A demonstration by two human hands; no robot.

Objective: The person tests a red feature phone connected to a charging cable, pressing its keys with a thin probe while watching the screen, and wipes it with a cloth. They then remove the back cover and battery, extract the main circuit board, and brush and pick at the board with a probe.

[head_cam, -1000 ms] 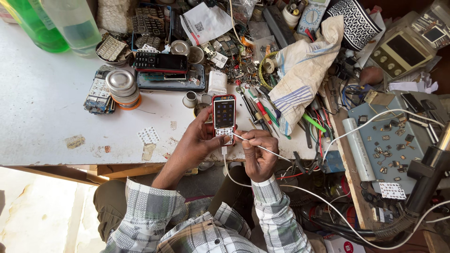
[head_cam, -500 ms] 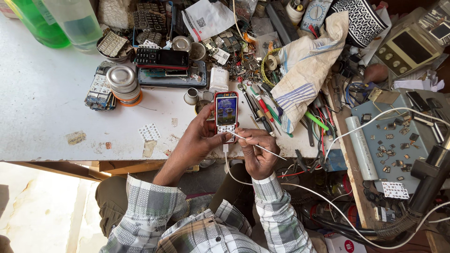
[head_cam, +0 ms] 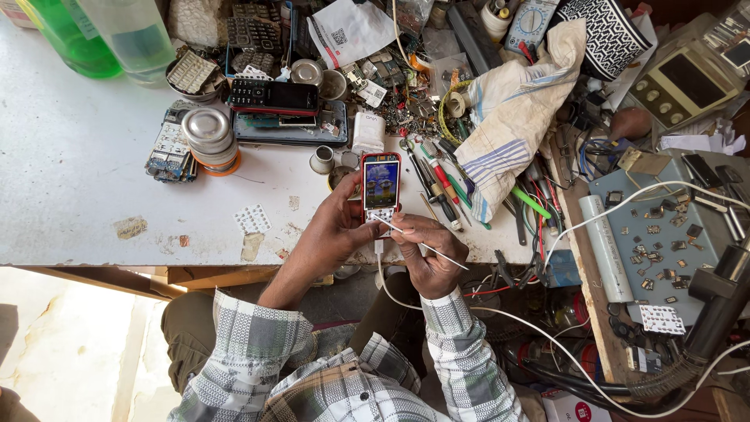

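At the centre of the frame, the left hand point(head_cam: 337, 227) grips a small red keypad phone point(head_cam: 381, 187), screen lit, while the right hand point(head_cam: 426, 254) pinches a thin white probe point(head_cam: 422, 244) at its keypad. This looks like testing keys; fine, steady tip placement seems needed.

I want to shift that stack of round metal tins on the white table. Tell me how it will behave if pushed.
The stack of round shiny metal tins likely slides easily on the smooth white table. Being stacked, the upper tins may slip off. On edge they would probably roll. It stands beside a bare circuit board.
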